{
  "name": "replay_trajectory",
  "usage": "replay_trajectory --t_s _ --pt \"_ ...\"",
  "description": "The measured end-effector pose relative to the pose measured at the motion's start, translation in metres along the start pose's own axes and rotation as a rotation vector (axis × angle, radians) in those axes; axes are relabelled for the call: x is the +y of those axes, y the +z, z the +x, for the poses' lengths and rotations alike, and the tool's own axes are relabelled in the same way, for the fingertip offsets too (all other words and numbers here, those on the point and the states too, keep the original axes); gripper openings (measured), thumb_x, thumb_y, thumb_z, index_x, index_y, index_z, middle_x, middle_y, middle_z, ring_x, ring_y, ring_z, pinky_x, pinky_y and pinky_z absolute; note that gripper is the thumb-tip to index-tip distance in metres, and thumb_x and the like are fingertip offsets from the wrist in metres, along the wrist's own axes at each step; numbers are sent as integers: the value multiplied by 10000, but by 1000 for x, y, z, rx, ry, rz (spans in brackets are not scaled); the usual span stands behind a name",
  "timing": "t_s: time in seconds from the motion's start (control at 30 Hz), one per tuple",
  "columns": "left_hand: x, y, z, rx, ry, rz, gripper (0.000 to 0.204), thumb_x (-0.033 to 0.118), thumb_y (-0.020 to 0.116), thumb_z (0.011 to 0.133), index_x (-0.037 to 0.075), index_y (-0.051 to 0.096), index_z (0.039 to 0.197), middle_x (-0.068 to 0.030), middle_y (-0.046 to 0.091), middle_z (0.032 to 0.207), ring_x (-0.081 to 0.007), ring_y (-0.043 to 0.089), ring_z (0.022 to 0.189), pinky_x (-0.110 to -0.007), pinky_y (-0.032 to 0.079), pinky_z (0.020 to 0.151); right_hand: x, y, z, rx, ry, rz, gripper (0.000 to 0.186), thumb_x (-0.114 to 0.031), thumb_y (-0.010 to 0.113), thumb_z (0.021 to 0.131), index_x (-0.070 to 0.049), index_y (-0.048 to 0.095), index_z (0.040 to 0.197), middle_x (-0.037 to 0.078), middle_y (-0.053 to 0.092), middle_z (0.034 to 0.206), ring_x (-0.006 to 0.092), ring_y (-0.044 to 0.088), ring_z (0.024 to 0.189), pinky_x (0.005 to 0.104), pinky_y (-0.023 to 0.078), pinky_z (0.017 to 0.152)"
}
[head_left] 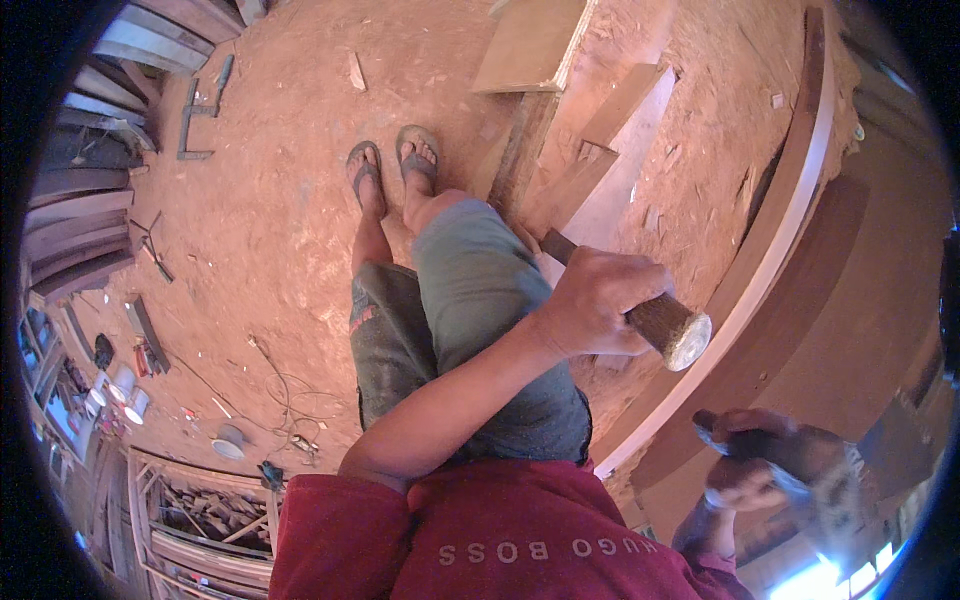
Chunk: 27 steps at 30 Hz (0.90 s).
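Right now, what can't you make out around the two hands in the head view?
- Tool head: the left hand grips a wooden handle; its far end is hidden behind the hand and knee.
- Right hand: motion-blurred, so its grip and contents are unclear.
- Curved wooden plank: ends cut off by the fisheye rim.

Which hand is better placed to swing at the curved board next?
Probably left: the left hand grips the wooden handle above the curved board; the right hand, blurred, sits low against it.

Floor: we saw red dirt floor (270, 230) strewn with offcuts.
Far: board (530, 45).
Left: cans (125, 390), cable (285, 400).
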<state>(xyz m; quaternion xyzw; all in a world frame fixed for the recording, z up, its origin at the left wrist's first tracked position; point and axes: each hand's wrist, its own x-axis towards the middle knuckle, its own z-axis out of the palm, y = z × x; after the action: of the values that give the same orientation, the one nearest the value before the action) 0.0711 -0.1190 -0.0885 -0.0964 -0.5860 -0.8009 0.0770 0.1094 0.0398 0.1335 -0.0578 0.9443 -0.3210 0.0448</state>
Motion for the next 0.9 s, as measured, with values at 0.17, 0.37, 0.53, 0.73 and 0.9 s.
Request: replay_trajectory --t_s 0.17,0.37,0.53,0.73,0.9 --pt "-3 0 -2 5 -23 26 346 226 828 588 92 631 840 -74 612 734 -277 646 651 -378 488 566 2 -15 3 -407 -24 -330 358 -101 628 952 44 500 1253 84 618 920 133 588 685 261 495 575" --pt "3 1 -2 36 -1 38 335 223 771 574 72 588 810 -90 581 699 -299 622 629 -395 474 548 18 -2 -9 -428 -122 -390 236 -176 592 988 25 551 1106 74 621 875 136 582 672 241 472 572" --pt "1 -2 -2 95 -2 91 349 222 773 554 74 583 807 -95 573 683 -299 622 625 -395 473 548 -8 -7 -7 -155 365 112 190 -116 631 924 -20 668 1083 124 688 947 283 645 748 413 524 732" --pt "0 -3 11 58 -42 132 317 210 779 608 80 629 856 -123 621 721 -312 644 643 -409 492 572 11 4 14 -404 146 -335 232 -178 615 963 7 582 1099 117 637 829 249 593 632 370 475 610" --pt "-7 -9 64 -391 -353 -68 398 218 763 631 81 678 995 -111 687 793 -281 687 715 -385 536 649 -6 12 14 -121 268 57 226 -205 528 1020 0 476 1101 87 581 720 125 540 510 247 434 465"
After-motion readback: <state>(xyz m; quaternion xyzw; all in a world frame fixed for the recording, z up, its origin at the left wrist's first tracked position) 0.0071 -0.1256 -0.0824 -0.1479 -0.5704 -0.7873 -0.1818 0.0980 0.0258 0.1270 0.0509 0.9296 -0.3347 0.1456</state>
